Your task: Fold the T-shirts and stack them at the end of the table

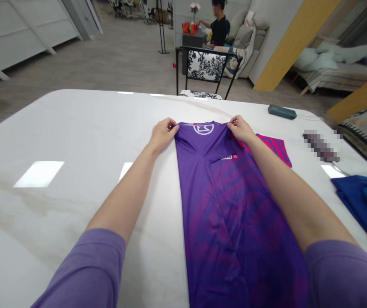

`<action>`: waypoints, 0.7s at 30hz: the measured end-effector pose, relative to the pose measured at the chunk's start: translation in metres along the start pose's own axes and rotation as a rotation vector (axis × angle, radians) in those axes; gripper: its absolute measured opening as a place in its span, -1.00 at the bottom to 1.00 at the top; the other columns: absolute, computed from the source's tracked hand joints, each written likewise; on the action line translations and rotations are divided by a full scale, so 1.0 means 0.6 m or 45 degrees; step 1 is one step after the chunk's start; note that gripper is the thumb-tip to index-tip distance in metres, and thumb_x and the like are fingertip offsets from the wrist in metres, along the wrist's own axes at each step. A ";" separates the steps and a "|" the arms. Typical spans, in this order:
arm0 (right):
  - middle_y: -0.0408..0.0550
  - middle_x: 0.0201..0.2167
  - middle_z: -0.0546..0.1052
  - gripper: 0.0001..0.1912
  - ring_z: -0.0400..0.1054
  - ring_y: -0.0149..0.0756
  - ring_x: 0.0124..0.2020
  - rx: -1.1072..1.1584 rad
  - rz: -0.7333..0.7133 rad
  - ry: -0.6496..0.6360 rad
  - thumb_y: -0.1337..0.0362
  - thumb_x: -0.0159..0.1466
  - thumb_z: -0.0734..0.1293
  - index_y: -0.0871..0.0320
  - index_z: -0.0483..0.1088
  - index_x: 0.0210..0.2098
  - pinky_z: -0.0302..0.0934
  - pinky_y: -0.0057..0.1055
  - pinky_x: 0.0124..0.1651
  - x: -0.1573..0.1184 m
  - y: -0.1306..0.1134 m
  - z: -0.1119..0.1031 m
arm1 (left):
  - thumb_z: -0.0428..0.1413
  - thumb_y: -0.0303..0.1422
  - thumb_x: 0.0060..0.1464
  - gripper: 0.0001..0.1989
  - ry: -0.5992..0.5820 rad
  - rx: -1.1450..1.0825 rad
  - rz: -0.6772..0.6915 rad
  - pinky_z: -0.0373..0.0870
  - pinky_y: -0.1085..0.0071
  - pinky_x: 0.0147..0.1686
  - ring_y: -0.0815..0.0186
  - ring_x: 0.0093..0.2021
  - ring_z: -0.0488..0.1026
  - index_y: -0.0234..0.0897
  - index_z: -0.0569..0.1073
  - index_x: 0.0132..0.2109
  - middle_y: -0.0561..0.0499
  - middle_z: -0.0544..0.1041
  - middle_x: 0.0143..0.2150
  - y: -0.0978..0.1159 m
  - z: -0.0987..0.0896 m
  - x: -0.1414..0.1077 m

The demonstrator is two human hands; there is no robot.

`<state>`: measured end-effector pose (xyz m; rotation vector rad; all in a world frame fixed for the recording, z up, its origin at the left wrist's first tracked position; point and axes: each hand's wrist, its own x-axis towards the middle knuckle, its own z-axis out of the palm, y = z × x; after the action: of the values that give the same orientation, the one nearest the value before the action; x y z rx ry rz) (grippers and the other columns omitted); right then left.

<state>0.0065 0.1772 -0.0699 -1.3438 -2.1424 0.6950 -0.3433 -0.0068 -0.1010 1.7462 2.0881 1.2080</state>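
A purple and magenta jersey (215,205) lies lengthwise on the white table, its collar end away from me. My left hand (164,133) pinches the fabric at the left shoulder, beside the neckline. On the other side of the collar, my right hand (240,128) is closed on the right shoulder. A white round logo shows inside the neck between the two hands. The left side of the jersey is folded over in a straight edge. A pink-striped sleeve (275,147) sticks out to the right beyond my right forearm, which hides part of the jersey.
The white table (74,128) fills most of the view. Dark blue folded cloth (359,196) lies at its right edge. A dark oblong case (281,112) and a blurred-out object (321,146) rest at the far right. Beyond stand a patterned chair (205,66) and a seated person (219,28).
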 end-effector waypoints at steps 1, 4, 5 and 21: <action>-0.16 -0.35 0.49 -0.80 0.31 -0.25 -0.30 0.023 0.030 0.018 0.23 0.46 0.38 0.12 0.37 0.03 0.25 -0.32 -0.05 -0.002 0.007 -0.005 | 0.21 -0.19 0.42 -0.83 0.012 0.013 -0.013 0.42 0.12 0.16 0.11 -0.03 0.58 -0.14 0.60 0.01 -0.06 0.70 -0.01 0.006 0.002 -0.002; -0.20 -0.39 0.42 -0.78 0.27 -0.25 -0.33 0.001 0.108 0.055 0.25 0.47 0.34 0.12 0.33 0.07 0.22 -0.30 -0.06 -0.004 0.022 -0.015 | 0.25 -0.13 0.42 -0.76 0.026 0.060 0.000 0.33 0.01 0.26 0.08 -0.01 0.60 -0.08 0.63 0.11 -0.03 0.71 0.02 0.014 0.006 -0.006; -0.20 -0.40 0.40 -0.78 0.27 -0.24 -0.34 -0.016 0.130 0.061 0.26 0.49 0.32 0.13 0.33 0.10 0.23 -0.29 -0.05 -0.004 0.024 -0.017 | 0.27 -0.13 0.41 -0.73 0.020 0.065 0.020 0.31 -0.02 0.29 0.07 0.01 0.60 -0.06 0.63 0.15 -0.03 0.71 0.04 0.015 0.007 -0.006; -0.01 0.60 0.34 -0.26 0.25 -0.04 0.58 -0.333 -0.940 -0.662 -0.12 0.58 0.34 0.00 0.23 0.62 0.15 -0.01 0.65 -0.661 -0.239 -0.055 | 0.24 -0.35 0.31 -0.78 -0.020 -0.128 -0.176 0.47 0.25 0.09 0.17 -0.07 0.55 -0.22 0.66 0.05 -0.07 0.67 -0.08 -0.004 0.016 0.050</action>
<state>0.0849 -0.2345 -0.0111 -0.3900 -2.9564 0.4896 -0.3488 0.0241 -0.0982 1.5362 2.0630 1.2328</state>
